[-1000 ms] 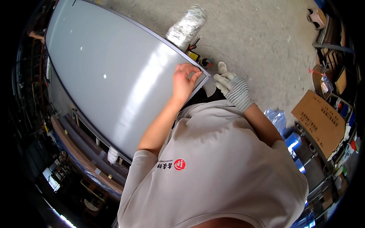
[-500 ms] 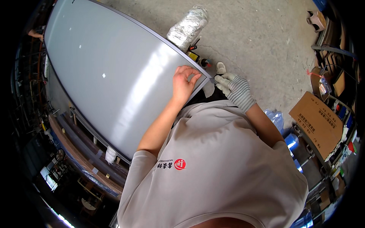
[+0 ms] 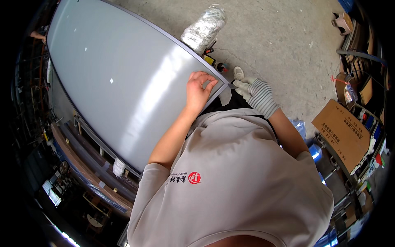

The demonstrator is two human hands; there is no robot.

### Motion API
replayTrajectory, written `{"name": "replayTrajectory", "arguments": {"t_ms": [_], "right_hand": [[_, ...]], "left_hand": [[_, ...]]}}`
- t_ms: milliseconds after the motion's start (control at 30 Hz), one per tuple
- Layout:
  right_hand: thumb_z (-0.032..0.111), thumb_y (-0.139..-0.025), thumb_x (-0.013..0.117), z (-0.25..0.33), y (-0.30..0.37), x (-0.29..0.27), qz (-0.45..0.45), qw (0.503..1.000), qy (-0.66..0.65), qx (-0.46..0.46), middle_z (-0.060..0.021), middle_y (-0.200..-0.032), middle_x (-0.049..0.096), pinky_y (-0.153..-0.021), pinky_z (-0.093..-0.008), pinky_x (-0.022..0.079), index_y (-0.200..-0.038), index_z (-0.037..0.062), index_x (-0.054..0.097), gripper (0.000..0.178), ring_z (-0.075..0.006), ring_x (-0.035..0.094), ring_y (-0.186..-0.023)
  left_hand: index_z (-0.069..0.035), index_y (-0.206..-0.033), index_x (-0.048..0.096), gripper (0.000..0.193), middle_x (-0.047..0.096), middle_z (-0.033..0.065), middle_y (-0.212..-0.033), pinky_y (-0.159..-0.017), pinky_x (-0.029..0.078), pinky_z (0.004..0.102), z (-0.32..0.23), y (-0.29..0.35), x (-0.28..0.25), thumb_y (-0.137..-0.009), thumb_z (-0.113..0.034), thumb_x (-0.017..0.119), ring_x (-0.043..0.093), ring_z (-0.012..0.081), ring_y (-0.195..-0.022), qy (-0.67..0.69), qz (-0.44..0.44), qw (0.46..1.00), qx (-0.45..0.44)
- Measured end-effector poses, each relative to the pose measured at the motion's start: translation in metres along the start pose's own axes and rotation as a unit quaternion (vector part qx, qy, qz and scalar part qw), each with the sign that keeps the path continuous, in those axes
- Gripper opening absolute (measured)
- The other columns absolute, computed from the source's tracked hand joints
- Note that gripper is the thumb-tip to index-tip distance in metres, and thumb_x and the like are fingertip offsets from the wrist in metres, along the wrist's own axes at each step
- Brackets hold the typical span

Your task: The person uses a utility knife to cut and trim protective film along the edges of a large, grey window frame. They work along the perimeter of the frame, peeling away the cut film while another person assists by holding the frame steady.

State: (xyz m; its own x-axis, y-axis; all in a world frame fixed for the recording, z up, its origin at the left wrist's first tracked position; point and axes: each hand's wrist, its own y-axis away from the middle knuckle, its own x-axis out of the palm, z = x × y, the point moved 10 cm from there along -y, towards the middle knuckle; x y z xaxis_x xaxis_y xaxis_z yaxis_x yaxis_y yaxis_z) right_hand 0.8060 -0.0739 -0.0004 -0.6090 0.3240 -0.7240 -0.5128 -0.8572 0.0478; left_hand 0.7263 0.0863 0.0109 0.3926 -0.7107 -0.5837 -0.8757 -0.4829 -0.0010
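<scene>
A large grey panel [image 3: 135,61] with a lighter edge frame lies in front of me and stretches away to the far left. Near its close right corner rests my bare left hand [image 3: 200,88], thumb and fingers curled together against the surface. Whatever they pinch, if anything, is too small to make out. Just off that corner is my right hand [image 3: 258,96] in a grey-striped white glove. Its fingers are closed on a small dark flat blade-like piece [image 3: 231,86], whose tip reaches the corner of the frame.
Another person's hand [image 3: 40,37] is at the panel's far left edge. A plastic-wrapped bundle [image 3: 203,29] and some tools [image 3: 210,59] are beyond the right edge. Cardboard [image 3: 343,131] and cluttered shelving line the right; long wrapped profiles [image 3: 88,164] lie on the left.
My right hand has shifted slightly to the right with the blade-like piece. My left hand stays at nearly the same spot on the panel.
</scene>
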Motion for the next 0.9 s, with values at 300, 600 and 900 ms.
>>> {"name": "replayTrajectory", "arguments": {"t_ms": [300, 600, 900], "right_hand": [[0.017, -0.081, 0.069, -0.005, 0.0, 0.003, 0.024, 1.0, 0.001, 0.013, -0.008, -0.088, 0.065, -0.068, -0.0349, 0.053, -0.103, 0.0141, 0.067, 0.023, -0.0259, 0.064, -0.077], [0.018, -0.083, 0.066, -0.001, -0.004, -0.003, 0.034, 0.999, 0.0, 0.006, -0.0092, -0.087, 0.065, -0.071, -0.0359, 0.053, -0.102, 0.0124, 0.067, 0.02, -0.0273, 0.064, -0.078], [0.021, -0.089, 0.057, -0.026, 0.001, -0.004, 0.026, 0.987, -0.095, 0.123, -0.0182, -0.09, 0.065, -0.071, -0.039, 0.05, -0.098, 0.008, 0.066, 0.018, -0.0331, 0.064, -0.079]], "left_hand": [[-0.006, -0.08, 0.07, 0.011, 0.064, 0.0077, -0.087, -0.075, 0.047, 0.0361, 0.002, 0.003, -0.002, -0.071, -0.008, 0.076, 0.056, 0.0274, -0.085, -0.003, -0.004, 1.0, -0.008], [-0.006, -0.08, 0.07, 0.012, 0.064, 0.0072, -0.087, -0.075, 0.048, 0.0362, -0.001, 0.004, -0.003, -0.069, -0.007, 0.076, 0.056, 0.027, -0.086, -0.004, -0.01, 1.0, 0.007], [-0.008, -0.079, 0.071, 0.017, 0.063, 0.0025, -0.083, -0.07, 0.049, 0.0351, -0.03, 0.0, 0.026, -0.064, -0.008, 0.078, 0.056, 0.024, -0.083, -0.025, 0.012, 0.994, 0.102]]}}
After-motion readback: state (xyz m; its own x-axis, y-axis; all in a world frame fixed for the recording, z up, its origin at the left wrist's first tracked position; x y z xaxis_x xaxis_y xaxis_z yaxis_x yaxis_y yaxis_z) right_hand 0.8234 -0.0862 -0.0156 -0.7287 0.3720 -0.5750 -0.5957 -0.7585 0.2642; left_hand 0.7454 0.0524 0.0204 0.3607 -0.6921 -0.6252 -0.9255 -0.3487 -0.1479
